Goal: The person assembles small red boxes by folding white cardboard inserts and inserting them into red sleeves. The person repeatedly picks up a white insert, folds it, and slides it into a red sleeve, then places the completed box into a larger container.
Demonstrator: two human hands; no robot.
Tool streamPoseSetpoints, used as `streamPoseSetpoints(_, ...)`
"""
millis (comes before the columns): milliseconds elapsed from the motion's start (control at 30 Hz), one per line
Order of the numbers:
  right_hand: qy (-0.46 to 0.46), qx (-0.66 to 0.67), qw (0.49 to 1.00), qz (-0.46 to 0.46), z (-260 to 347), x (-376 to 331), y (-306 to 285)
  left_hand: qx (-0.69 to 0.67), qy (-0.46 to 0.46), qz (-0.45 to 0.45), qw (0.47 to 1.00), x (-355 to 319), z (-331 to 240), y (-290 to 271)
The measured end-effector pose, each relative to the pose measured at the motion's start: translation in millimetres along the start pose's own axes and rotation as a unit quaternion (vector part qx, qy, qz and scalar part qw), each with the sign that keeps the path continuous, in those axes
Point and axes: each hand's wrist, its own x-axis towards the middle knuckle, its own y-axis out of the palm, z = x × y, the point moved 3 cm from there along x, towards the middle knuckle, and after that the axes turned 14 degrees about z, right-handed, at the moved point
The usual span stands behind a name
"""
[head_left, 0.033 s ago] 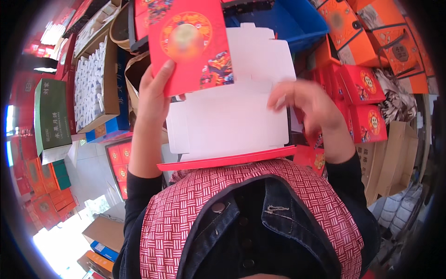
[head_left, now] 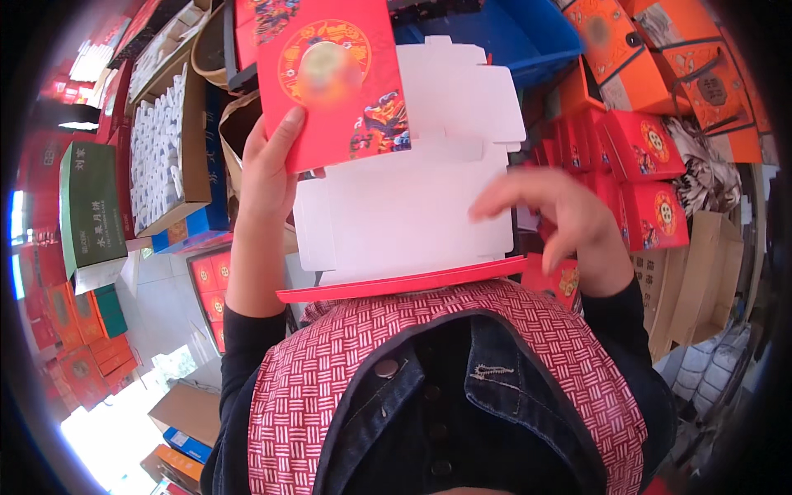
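My left hand (head_left: 268,177) is closed on the near-left corner of a red printed gift carton (head_left: 342,124), its thumb lying on the printed face. The red carton bears a round gold emblem and hides part of an unfolded carton blank (head_left: 404,219). That blank lies with its white inside up, and a red flap edge (head_left: 404,279) runs along it close to my apron. Over the blank's right side hovers my right hand (head_left: 561,206), empty, fingers apart and slightly blurred by motion.
A blue plastic bin (head_left: 528,41) stands behind the blank. Several red boxes (head_left: 652,214) are stacked at right, below orange gift boxes (head_left: 623,74). At left are a carton of white packets (head_left: 161,157) and a green box (head_left: 92,210); a brown cardboard carton (head_left: 701,280) sits at lower right.
My right hand has dropped slightly toward me, and its thumb and fingers have spread apart. The red carton in my left hand has shifted a little to the left.
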Motion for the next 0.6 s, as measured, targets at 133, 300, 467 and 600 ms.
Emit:
streamPoseSetpoints(133, 0.165, 0.097, 0.972, -0.135, -21, -26, 44, 0.001, -0.060, -0.034, 0.998, -2, 14, 17)
streamPoseSetpoints(300, 0.159, 0.008, 0.987, 0.019, -55, -10, 75, -0.099, -0.063, -0.007, 0.993, -9, 42, 33)
streamPoseSetpoints(467, 0.108, 0.056, 0.991, 0.051, -50, -13, 52, -0.042, -0.063, 0.031, 0.997, -12, 42, 35)
streamPoseSetpoints(600, 0.157, 0.016, 0.950, -0.269, -44, -29, 9, -0.024, -0.017, 0.078, 0.996, -14, 65, 29)
